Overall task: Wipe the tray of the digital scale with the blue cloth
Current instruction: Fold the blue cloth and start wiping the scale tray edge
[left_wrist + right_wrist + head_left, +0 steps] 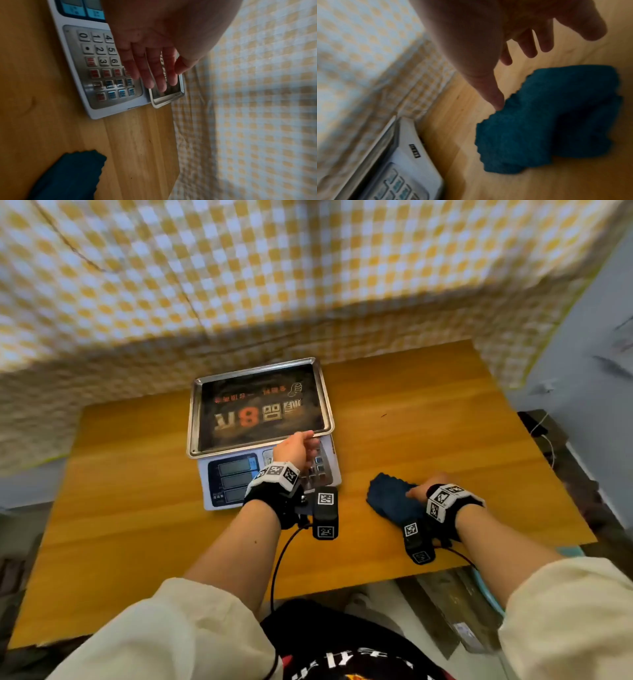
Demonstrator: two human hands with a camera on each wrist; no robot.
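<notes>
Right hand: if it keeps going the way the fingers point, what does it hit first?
Most likely the blue cloth. The right hand hangs open above it, thumb tip at the cloth's edge. Depth is unclear, so the other fingers might land on the table just beyond it.

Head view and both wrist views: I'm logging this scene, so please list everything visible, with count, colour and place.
digital scale: one, white with grey keypad, on the table's middle.
tray: one, silver rim, dark printed inside, atop the scale.
blue cloth: one, dark blue, crumpled, right of the scale.
table: one, orange-brown wood.
checked fabric: yellow and white, behind the table.
left hand: fingers straight at the tray's near rim.
right hand: open, at the cloth.
</notes>
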